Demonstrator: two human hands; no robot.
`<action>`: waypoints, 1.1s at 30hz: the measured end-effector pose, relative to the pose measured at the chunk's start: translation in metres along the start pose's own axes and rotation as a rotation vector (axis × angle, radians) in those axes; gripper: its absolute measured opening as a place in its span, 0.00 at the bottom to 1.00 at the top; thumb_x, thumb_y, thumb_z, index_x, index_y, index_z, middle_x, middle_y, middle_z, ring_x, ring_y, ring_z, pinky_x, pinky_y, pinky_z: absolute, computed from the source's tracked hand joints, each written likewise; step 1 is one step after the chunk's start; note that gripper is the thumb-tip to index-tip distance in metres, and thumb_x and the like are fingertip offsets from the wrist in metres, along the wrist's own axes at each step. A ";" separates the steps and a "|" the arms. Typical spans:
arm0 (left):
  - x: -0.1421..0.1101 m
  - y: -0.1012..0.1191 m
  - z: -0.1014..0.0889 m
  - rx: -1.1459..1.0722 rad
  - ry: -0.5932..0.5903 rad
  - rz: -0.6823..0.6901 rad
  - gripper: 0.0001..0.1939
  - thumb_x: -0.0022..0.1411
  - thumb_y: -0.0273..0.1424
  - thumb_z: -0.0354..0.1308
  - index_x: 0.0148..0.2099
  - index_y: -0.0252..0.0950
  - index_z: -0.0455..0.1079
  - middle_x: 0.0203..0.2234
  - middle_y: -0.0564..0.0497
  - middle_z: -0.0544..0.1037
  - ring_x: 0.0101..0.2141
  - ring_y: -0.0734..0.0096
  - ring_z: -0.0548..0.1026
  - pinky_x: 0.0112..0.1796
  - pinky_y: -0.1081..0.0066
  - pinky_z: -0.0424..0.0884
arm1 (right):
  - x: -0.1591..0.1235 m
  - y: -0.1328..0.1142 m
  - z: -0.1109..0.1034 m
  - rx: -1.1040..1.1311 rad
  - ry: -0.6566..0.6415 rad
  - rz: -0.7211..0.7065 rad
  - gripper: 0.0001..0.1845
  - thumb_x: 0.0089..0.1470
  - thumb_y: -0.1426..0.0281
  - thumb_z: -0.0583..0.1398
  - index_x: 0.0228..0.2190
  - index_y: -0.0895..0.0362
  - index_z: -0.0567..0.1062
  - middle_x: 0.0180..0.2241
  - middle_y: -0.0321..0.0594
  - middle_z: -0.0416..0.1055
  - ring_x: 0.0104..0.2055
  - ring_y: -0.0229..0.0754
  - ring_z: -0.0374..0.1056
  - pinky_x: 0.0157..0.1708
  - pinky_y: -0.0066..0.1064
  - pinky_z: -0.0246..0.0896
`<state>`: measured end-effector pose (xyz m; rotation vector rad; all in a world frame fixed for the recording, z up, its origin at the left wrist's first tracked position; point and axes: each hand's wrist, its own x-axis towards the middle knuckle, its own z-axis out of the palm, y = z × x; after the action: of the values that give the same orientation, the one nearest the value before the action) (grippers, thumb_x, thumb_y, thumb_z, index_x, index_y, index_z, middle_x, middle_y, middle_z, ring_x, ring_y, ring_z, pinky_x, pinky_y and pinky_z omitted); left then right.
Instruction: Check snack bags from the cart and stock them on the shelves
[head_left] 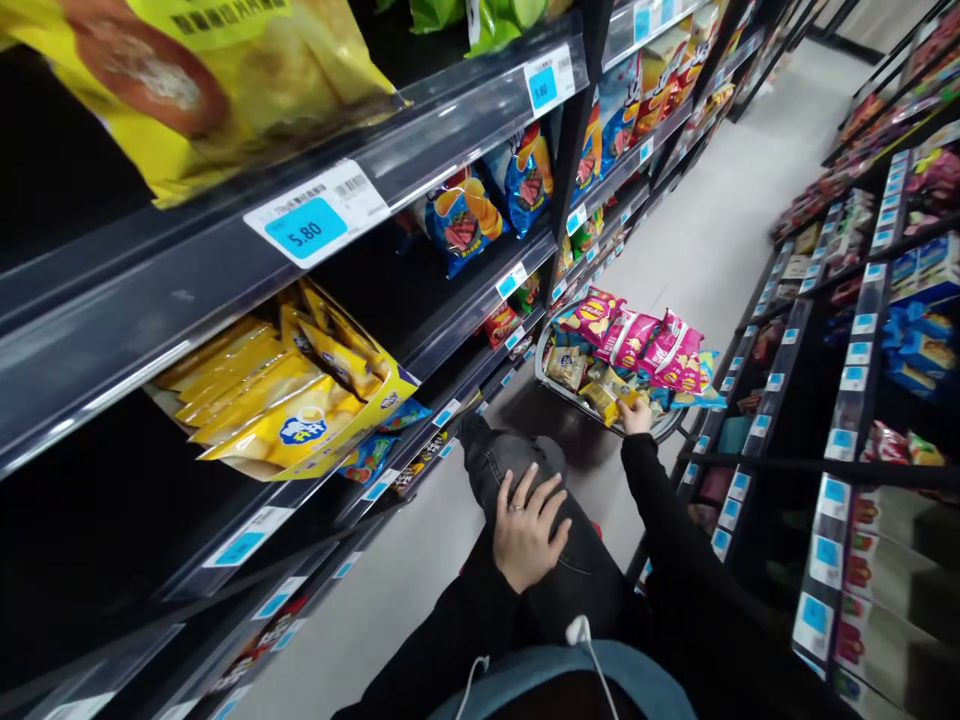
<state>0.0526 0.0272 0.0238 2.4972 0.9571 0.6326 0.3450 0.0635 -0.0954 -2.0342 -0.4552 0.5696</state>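
Note:
My left hand (531, 530) lies flat on my bent knee in dark jeans (589, 545), its fingers spread and nothing in it. Stretched out ahead, my right hand (637, 414) pinches the near edge of a yellow snack packet (602, 398) in a grey-rimmed shopping basket (541, 358). Several pink chip bags (630, 338) lie across the top of the basket's far side. A pale gold packet (566, 367) sits at its left, and a light blue bag (701, 396) pokes out at its right. My fingers partly cover the yellow packet's end.
Close on my left rises a dark shelf with a price-tagged edge (315, 222), a box of yellow packets (300, 410) and blue chip bags (461, 220). Another stocked shelf (836, 450) lines the right. The pale aisle floor (697, 215) runs between them.

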 end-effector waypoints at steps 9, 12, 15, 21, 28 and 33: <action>0.004 0.002 0.004 -0.018 0.065 -0.029 0.12 0.60 0.33 0.53 0.43 0.41 0.76 0.42 0.49 0.80 0.54 0.52 0.69 0.60 0.49 0.49 | 0.029 -0.003 0.088 -0.374 0.059 0.120 0.19 0.55 0.75 0.49 0.45 0.69 0.70 0.42 0.60 0.71 0.44 0.50 0.66 0.47 0.37 0.56; 0.008 0.003 0.002 0.016 0.068 -0.003 0.12 0.59 0.32 0.53 0.42 0.41 0.76 0.41 0.51 0.81 0.53 0.51 0.70 0.59 0.49 0.49 | 0.030 0.002 0.102 -0.425 0.011 0.141 0.19 0.56 0.76 0.50 0.49 0.67 0.68 0.44 0.58 0.70 0.44 0.48 0.66 0.46 0.35 0.56; 0.013 0.005 0.000 0.035 0.067 0.015 0.11 0.58 0.31 0.54 0.41 0.41 0.76 0.39 0.51 0.81 0.51 0.51 0.70 0.59 0.50 0.49 | 0.029 0.011 0.106 -0.455 -0.046 0.184 0.17 0.53 0.75 0.54 0.45 0.65 0.70 0.40 0.56 0.72 0.41 0.47 0.67 0.42 0.33 0.56; 0.015 0.005 0.002 0.020 0.046 0.020 0.11 0.57 0.30 0.56 0.42 0.41 0.75 0.39 0.51 0.81 0.53 0.52 0.69 0.59 0.50 0.48 | -0.003 0.036 0.072 -0.432 -0.101 0.117 0.13 0.51 0.74 0.56 0.40 0.60 0.74 0.37 0.47 0.75 0.38 0.42 0.67 0.41 0.27 0.57; 0.011 -0.004 0.005 0.110 0.017 0.142 0.13 0.55 0.29 0.59 0.45 0.41 0.75 0.41 0.51 0.81 0.54 0.49 0.68 0.59 0.49 0.46 | -0.056 0.086 -0.038 -0.377 0.122 0.174 0.18 0.54 0.67 0.53 0.40 0.64 0.75 0.34 0.51 0.75 0.36 0.45 0.68 0.41 0.32 0.59; 0.013 0.001 0.008 0.078 0.084 0.119 0.10 0.57 0.30 0.57 0.42 0.40 0.75 0.39 0.51 0.81 0.54 0.51 0.68 0.59 0.50 0.47 | -0.017 0.097 -0.085 -0.247 0.268 0.237 0.17 0.51 0.67 0.57 0.39 0.64 0.75 0.34 0.53 0.75 0.37 0.48 0.68 0.44 0.37 0.59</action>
<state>0.0661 0.0340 0.0207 2.6306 0.8837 0.7560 0.3879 -0.0517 -0.1381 -2.3803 -0.1283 0.3859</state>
